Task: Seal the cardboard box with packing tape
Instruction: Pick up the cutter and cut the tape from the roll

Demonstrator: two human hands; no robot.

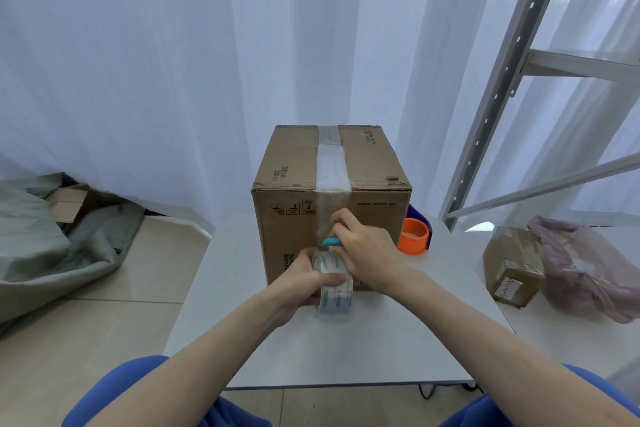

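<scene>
Clamped on the tape roll (pixel 333 288), my left hand (pixel 304 279) could slacken while my right hand (pixel 363 246), closed on the teal cutter (pixel 331 242), tears the strip crooked down the box (pixel 332 204).

Box (pixel 332 204) print (handling symbols) seemingly unreadable.

The person is wearing blue clothing (pixel 138 388) over the lap, while both forearms are showing bare, with no sleeves.

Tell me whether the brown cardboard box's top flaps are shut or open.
Shut. The brown cardboard box has its top flaps lying flat, with a clear tape strip running along the centre seam and down the front face.
</scene>
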